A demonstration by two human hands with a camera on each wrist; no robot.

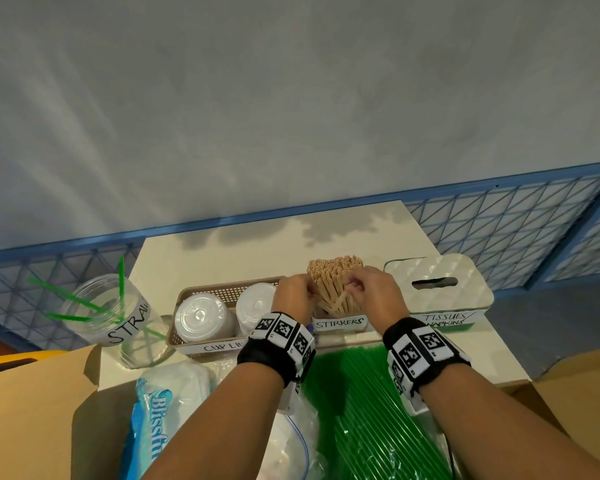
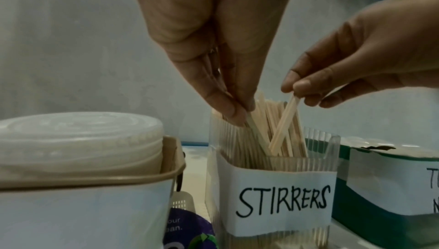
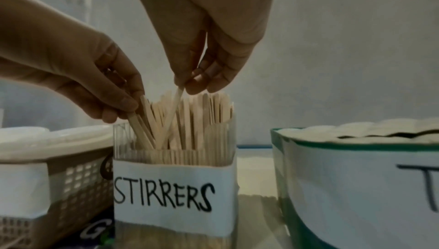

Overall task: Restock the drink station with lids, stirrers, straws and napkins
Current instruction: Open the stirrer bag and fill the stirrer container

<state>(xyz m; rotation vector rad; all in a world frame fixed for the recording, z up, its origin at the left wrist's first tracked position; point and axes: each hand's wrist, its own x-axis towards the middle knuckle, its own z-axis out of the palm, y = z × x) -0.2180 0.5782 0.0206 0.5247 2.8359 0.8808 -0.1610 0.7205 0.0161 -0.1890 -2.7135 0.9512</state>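
Stirrers: pale flat wooden stirrers (image 1: 335,284) stand packed upright in a clear ribbed plastic holder (image 2: 273,161) with a white paper label reading STIRRERS, at the middle of the white bench (image 1: 243,258); most are straight, a few lean crosswise.
Left hand: the left hand (image 1: 293,294) reaches down from above and pinches a leaning stick at the holder's left side, probably to straighten it.
Right hand: the right hand (image 1: 378,292) pinches the top end of one slanted stick, apparently to slide it down among the others.
Neighbours: a tan perforated plastic basket (image 1: 222,292) of white plastic cup lids (image 1: 200,317) sits just left of the holder; a white quilted tissue box with green trim (image 1: 440,285) sits just right, so each supply stays behind its own label.
Straw jar: a clear plastic jar (image 1: 115,320) at far left holds only a few green straws.
Supplies: a bundle of green straws (image 1: 364,410) and a blue-and-white napkin packet (image 1: 156,417) lie in a cardboard box nearest the person, seemingly not yet unpacked.
Stage: my guess is the stirrers are nearly finished.
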